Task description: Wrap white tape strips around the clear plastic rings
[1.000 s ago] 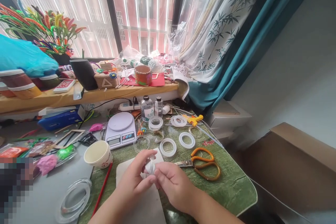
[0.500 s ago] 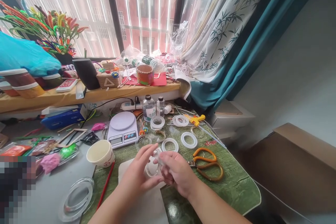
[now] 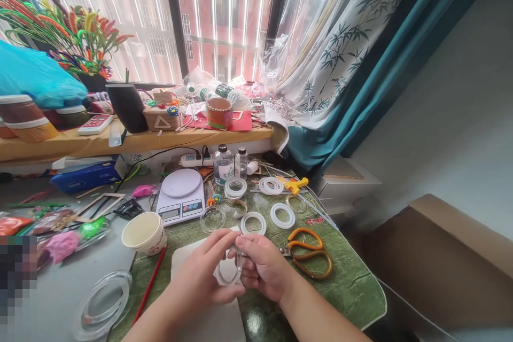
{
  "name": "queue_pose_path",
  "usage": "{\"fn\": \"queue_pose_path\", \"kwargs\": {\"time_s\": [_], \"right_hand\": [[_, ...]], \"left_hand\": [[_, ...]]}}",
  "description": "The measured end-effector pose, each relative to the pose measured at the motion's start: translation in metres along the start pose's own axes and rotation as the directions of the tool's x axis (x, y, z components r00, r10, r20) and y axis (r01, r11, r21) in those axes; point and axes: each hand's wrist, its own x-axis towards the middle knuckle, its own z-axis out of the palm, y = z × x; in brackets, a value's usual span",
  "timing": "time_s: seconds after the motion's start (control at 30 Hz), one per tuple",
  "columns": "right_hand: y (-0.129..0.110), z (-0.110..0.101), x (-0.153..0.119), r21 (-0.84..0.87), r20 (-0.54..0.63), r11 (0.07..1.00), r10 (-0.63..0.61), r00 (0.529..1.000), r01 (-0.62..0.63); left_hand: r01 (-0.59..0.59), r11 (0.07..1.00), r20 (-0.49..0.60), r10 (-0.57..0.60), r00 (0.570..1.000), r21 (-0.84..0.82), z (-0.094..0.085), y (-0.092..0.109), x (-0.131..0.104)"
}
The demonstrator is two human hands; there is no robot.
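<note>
Between my two hands is a clear ring [image 3: 239, 269], tilted up above a white sheet [image 3: 222, 314]. My left hand [image 3: 204, 267] curves around its left side, with thumb below and fingers above. My right hand [image 3: 262, 264] pinches the ring's upper right edge between thumb and fingers. Just right of it lie scissors [image 3: 310, 251] with orange-brown handles. Beyond the hands, white rings [image 3: 282, 216] and a clear ring [image 3: 212, 218] rest on the green tabletop [image 3: 340, 299].
A paper cup [image 3: 144, 232], a red pencil [image 3: 150, 283] and stacked clear rings [image 3: 105, 304] are at the left. Farther back stand a kitchen scale [image 3: 181, 196], bottles [image 3: 223, 164] and a yellow glue gun [image 3: 295, 185]. An open cardboard box [image 3: 449, 256] is at the right.
The clear ring has turned to show more of its round opening. My right hand's fingers have shifted along its edge. The whole view has moved slightly.
</note>
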Motion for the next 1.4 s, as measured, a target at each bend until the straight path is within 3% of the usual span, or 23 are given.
{"fn": "queue_pose_path", "kwargs": {"time_s": [0.1,0.17,0.3,0.33,0.43,0.5,0.7,0.8,0.93,1.07,1.17,1.3,1.4], "right_hand": [[0.004,0.007,-0.002,-0.108,-0.079,0.991,-0.089,0.993,0.081],[0.005,0.012,-0.007,-0.280,-0.091,0.947,-0.188,0.978,0.156],[0.004,0.020,-0.015,-0.621,0.055,0.705,-0.396,0.917,0.342],[0.005,0.019,-0.015,-0.627,0.053,0.699,-0.402,0.914,0.344],[0.010,0.015,-0.012,-0.480,-0.075,0.845,-0.307,0.949,0.235],[0.013,0.011,-0.011,-0.441,-0.099,0.873,-0.277,0.956,0.207],[0.008,0.012,-0.014,-0.567,-0.032,0.777,-0.353,0.935,0.274],[0.005,0.015,-0.015,-0.666,0.059,0.663,-0.411,0.910,0.342],[0.006,0.014,-0.013,-0.722,0.057,0.591,-0.467,0.882,0.360],[0.008,0.011,-0.010,-0.829,0.257,0.329,-0.494,0.831,0.453],[0.007,0.010,-0.008,-0.837,0.169,0.363,-0.540,0.824,0.409],[0.008,0.011,-0.008,-0.844,0.286,0.284,-0.479,0.830,0.455],[0.010,0.012,-0.007,-0.850,0.166,0.356,-0.518,0.839,0.388]], "left_hand": [[0.081,0.995,-0.027,-0.082,0.996,-0.051,0.001,-0.001,0.002],[0.128,0.988,-0.087,-0.136,0.987,-0.091,0.002,-0.002,0.002],[0.162,0.971,-0.192,-0.196,0.962,-0.176,0.005,-0.005,0.001],[0.164,0.969,-0.192,-0.200,0.961,-0.187,0.006,-0.006,0.001],[0.187,0.967,-0.136,-0.211,0.968,-0.174,0.006,-0.007,0.002],[0.202,0.966,-0.129,-0.224,0.966,-0.164,0.006,-0.008,0.003],[0.204,0.957,-0.110,-0.230,0.967,-0.208,0.010,-0.013,0.002],[0.233,0.930,-0.102,-0.271,0.957,-0.283,0.015,-0.014,0.001],[0.289,0.893,-0.092,-0.339,0.936,-0.346,0.018,-0.011,0.002],[0.348,0.855,-0.053,-0.397,0.916,-0.385,0.016,-0.008,0.003],[0.363,0.873,-0.071,-0.406,0.911,-0.325,0.015,-0.008,0.002],[0.377,0.877,-0.074,-0.415,0.907,-0.298,0.012,-0.010,0.002],[0.376,0.885,-0.067,-0.408,0.911,-0.275,0.012,-0.009,0.003]]}}
